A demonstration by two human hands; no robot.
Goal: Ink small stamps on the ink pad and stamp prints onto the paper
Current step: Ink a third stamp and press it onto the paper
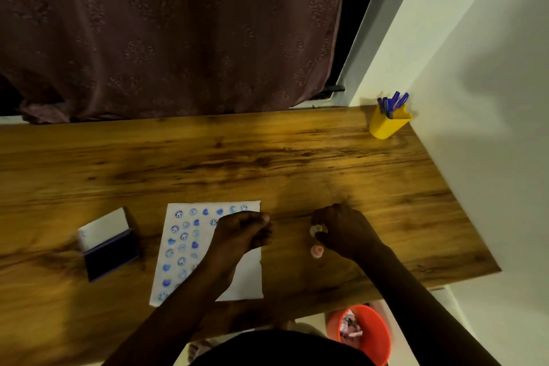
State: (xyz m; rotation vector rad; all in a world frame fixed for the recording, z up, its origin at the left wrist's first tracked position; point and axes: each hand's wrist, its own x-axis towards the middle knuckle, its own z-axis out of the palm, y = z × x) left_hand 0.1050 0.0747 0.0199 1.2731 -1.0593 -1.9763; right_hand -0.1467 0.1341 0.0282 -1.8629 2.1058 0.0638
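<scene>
A wooden tabletop (267, 157) meets a white wall (475, 53), with a brown curtain (178, 33) behind it. The stamped paper (190, 249) lies beside the open ink pad (110, 255). The left hand (242, 232) hovers curled over the paper, apparently empty. The right hand (344, 229) pinches a pale stamp (317, 229); a pink stamp (316, 251) stands just beside it.

My single head-worn wide-angle view looks steeply down from close above the wooden table (267, 157), facing the curtain (163, 33) across the frame's top, wall at right.
</scene>
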